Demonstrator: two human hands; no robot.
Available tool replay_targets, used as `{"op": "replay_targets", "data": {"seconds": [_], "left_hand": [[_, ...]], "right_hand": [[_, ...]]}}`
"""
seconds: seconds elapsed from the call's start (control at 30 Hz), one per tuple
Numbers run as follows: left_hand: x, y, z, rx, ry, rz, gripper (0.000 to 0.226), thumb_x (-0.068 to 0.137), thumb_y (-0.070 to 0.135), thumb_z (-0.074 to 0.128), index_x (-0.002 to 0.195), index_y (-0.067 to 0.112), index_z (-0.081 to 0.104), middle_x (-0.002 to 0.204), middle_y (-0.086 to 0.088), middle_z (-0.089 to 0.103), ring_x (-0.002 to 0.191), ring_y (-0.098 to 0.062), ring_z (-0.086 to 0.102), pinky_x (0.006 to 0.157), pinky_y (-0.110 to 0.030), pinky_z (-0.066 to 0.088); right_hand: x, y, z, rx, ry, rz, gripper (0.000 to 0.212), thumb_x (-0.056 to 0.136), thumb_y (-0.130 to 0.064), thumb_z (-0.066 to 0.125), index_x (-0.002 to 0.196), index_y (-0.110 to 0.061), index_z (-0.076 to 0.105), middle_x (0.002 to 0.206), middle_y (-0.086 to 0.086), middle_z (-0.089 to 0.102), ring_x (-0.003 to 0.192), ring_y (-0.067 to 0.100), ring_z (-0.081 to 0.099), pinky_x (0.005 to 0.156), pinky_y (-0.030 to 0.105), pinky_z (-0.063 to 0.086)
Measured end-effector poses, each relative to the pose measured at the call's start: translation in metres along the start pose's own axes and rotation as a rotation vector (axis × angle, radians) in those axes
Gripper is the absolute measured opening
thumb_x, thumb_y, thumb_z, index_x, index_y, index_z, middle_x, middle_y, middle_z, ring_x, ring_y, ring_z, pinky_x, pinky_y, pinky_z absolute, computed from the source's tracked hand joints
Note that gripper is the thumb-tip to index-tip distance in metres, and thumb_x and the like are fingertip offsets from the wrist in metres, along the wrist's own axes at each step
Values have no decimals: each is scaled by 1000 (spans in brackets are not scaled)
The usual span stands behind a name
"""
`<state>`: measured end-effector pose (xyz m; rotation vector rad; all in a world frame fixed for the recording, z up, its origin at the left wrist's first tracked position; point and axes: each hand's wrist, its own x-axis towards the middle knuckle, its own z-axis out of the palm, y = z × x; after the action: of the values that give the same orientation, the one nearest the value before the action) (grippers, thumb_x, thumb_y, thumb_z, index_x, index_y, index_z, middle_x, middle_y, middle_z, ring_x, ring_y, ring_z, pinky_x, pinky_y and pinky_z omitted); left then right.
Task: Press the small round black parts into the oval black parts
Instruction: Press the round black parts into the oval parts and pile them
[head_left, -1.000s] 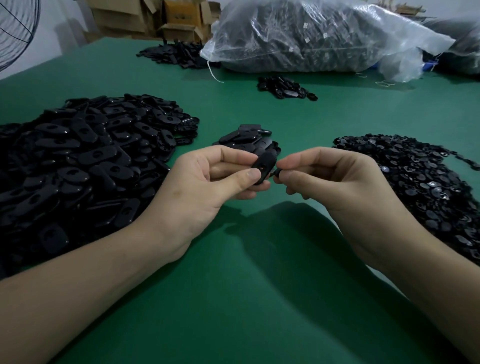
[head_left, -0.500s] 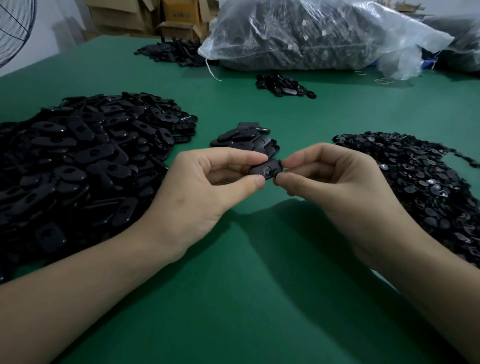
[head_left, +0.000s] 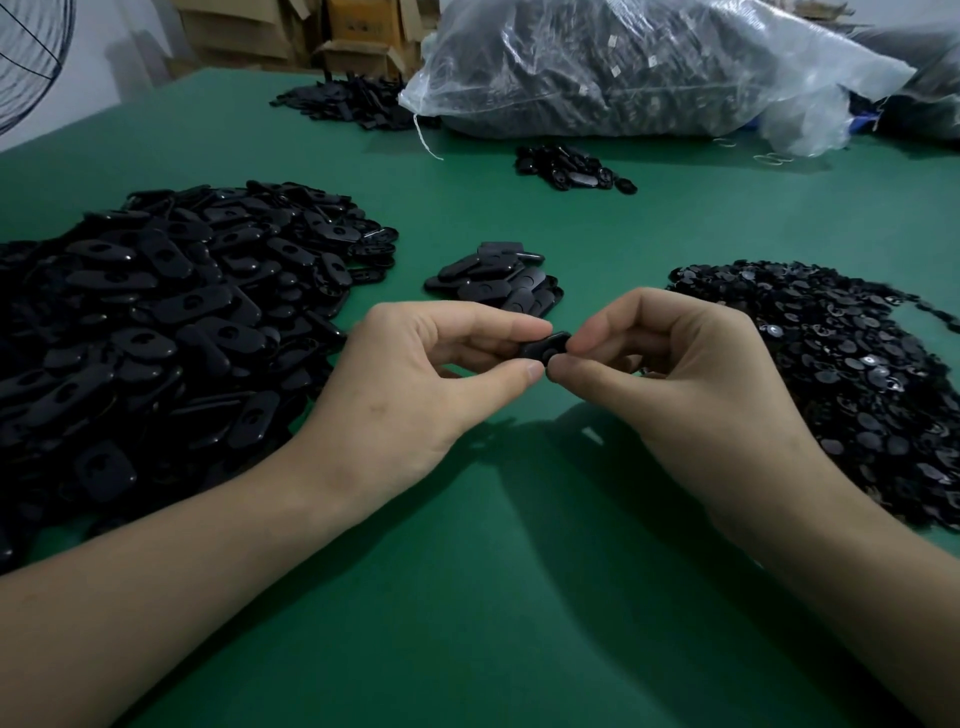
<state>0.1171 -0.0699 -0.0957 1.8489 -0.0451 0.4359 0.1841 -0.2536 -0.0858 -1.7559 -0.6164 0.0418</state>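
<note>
The left hand (head_left: 415, 384) pinches one oval black part (head_left: 543, 347) between thumb and forefinger, clear of the green table (head_left: 467, 597). The right hand (head_left: 675, 379) clamps thumb and forefinger on the same part's free end. The small round insert is probably under those fingertips but cannot be made out.

Judged step: seating the insert.
- Back the oval with the left thumb directly opposite the pressing finger.
- Press square to the hole; a tilted insert would likely jam.

The oval looks like rigid moulded plastic, smooth, flat and semi-gloss, with rounded ends.

Just beyond the grip lies a small stack of ovals (head_left: 498, 283). Left of the grip is a large heap of oval parts (head_left: 156, 322), each with a round recess. Right of it is a heap of small round parts (head_left: 831, 364), thin glinting discs. Far beyond lies a clear plastic bag (head_left: 623, 67).
</note>
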Motion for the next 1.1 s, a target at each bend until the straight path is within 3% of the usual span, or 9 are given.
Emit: {"op": "replay_targets", "data": {"seconds": [0.23,0.37,0.57,0.8,0.97,1.1], "left_hand": [[0,0,1,-13,-43,-8,25,84,11,83,102,29,81,91,11,80,85,-5,75,78,-18,59],[-2,3,2,62,-27,16,23,86,11,82,103,27,81,88,13,80,83,-4,75,78,-26,62],[-3,5,2,101,-15,31,22,85,11,82,102,26,82,86,14,79,82,-1,75,77,-19,60],[-1,5,2,-87,-48,-46,26,83,3,81,102,21,80,92,9,81,88,-5,77,80,-13,56],[0,6,2,-229,-43,-128,25,79,3,81,99,18,80,90,1,81,88,-14,78,77,-18,58],[1,7,0,-298,-49,-182,23,79,4,79,100,13,79,87,-4,81,87,-18,78,72,-20,59]], "right_hand": [[-3,-2,1,-121,27,-52,17,80,-14,85,77,-21,70,70,-4,72,62,16,58,57,12,40],[-5,-4,3,-178,25,-88,18,80,-12,84,77,-22,70,70,-6,73,61,9,58,58,10,37],[-3,-3,0,-179,18,-44,17,79,-20,87,81,-22,70,69,-8,75,55,-1,54,54,8,36],[-3,-6,-1,-263,89,-77,15,74,-29,88,75,-26,74,67,-14,74,63,5,69,60,15,48],[-6,-10,2,-355,129,-159,13,77,-27,87,74,-31,74,70,-20,72,68,3,69,64,10,45],[-6,-12,2,-396,147,-213,12,78,-25,87,77,-31,75,69,-20,71,70,4,69,67,16,50]]}}
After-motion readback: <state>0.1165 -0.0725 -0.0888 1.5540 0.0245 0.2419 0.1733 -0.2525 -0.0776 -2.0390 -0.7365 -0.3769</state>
